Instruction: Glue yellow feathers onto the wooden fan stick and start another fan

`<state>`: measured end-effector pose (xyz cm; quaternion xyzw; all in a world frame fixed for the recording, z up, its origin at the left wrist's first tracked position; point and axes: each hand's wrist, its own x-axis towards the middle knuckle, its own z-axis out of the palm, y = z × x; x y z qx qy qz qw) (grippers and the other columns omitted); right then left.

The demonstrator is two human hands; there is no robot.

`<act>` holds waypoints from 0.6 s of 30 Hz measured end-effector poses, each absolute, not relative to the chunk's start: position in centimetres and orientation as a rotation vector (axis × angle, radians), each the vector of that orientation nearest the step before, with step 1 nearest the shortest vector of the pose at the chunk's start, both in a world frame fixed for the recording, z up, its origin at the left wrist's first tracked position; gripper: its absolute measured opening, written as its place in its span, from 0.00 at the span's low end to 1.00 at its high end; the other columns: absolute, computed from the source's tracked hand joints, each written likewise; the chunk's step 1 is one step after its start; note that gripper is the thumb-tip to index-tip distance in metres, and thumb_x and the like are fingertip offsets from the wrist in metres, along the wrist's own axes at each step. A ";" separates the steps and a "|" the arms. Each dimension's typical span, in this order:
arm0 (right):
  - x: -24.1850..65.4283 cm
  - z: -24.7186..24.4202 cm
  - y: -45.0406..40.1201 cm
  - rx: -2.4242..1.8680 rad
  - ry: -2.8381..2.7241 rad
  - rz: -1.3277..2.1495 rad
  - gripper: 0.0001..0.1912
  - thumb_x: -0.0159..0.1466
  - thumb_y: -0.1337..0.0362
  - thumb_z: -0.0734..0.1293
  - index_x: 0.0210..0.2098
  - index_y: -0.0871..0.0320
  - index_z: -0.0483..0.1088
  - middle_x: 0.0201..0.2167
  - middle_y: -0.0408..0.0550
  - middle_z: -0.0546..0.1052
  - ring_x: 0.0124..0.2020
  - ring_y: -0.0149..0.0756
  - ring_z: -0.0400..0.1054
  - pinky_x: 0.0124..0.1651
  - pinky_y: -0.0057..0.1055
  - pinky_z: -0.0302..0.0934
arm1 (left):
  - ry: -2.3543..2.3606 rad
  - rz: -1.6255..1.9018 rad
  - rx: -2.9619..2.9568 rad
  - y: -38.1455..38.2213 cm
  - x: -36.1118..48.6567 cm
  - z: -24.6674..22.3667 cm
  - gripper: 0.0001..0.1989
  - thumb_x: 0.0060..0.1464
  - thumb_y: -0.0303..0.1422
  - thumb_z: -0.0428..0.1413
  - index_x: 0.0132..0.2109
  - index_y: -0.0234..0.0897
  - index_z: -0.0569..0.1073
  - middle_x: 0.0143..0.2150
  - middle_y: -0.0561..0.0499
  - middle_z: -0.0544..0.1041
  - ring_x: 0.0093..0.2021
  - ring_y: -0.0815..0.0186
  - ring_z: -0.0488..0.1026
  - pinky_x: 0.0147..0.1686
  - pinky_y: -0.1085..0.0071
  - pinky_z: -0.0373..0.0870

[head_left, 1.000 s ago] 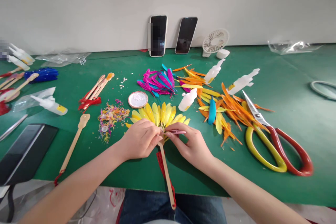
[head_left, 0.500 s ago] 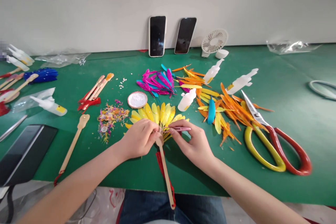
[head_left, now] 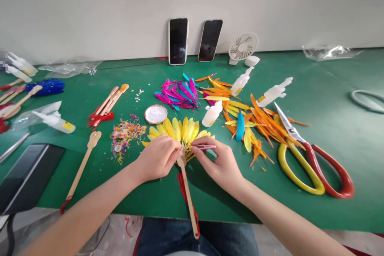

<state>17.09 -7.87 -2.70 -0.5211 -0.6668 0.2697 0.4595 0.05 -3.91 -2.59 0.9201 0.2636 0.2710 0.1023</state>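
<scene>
A fan of yellow feathers point(head_left: 187, 128) spreads from the head of a wooden handle point(head_left: 189, 198), which points toward me and has a red tassel point(head_left: 183, 186) beside it. My left hand point(head_left: 159, 156) is closed at the base of the feathers, fingertips pinched over the handle's head; what they pinch is too small to make out. From the right, my right hand point(head_left: 217, 164) grips pink tweezers point(head_left: 205, 147) between thumb and fingers, their tips near my left fingertips. A dish of small white pieces point(head_left: 155, 114) lies just behind the feathers.
Large scissors point(head_left: 312, 160) lie at right beside orange feathers point(head_left: 264, 122). Glue bottles point(head_left: 212, 113) stand and lie around. Magenta and blue feathers point(head_left: 180, 92), two phones point(head_left: 178, 42) and a fan point(head_left: 243, 47) are behind. Left are colourful scraps point(head_left: 126, 134), a handle point(head_left: 82, 168) and a black device point(head_left: 30, 176).
The whole view has shifted slightly, so the table items appear a little further left. Both hands keep nearly the same pose at the feather base.
</scene>
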 end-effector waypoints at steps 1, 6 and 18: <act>17.1 -2.7 -7.9 -1.283 -1.643 0.668 0.04 0.57 0.68 0.61 0.26 0.57 0.66 0.23 0.44 0.75 0.24 0.31 0.70 0.26 0.24 0.64 | 0.773 0.795 2.725 -3.9 0.0 -2.6 0.06 0.56 0.28 0.41 0.33 0.36 0.61 0.27 0.50 0.72 0.28 0.66 0.68 0.29 0.70 0.65; 17.1 -2.9 -7.8 -1.260 -1.664 0.730 0.04 0.57 0.68 0.61 0.28 0.57 0.67 0.24 0.44 0.75 0.26 0.31 0.70 0.28 0.25 0.64 | 0.771 0.805 2.759 -3.8 0.1 -2.6 0.06 0.56 0.28 0.41 0.33 0.36 0.61 0.27 0.50 0.72 0.28 0.66 0.67 0.29 0.70 0.64; 17.0 -2.9 -7.6 -1.238 -1.653 0.852 0.04 0.57 0.68 0.61 0.28 0.57 0.68 0.26 0.44 0.76 0.28 0.32 0.71 0.31 0.27 0.66 | 0.815 0.819 2.745 -3.9 -0.1 -2.7 0.06 0.57 0.29 0.41 0.34 0.36 0.61 0.27 0.50 0.72 0.28 0.67 0.68 0.29 0.70 0.64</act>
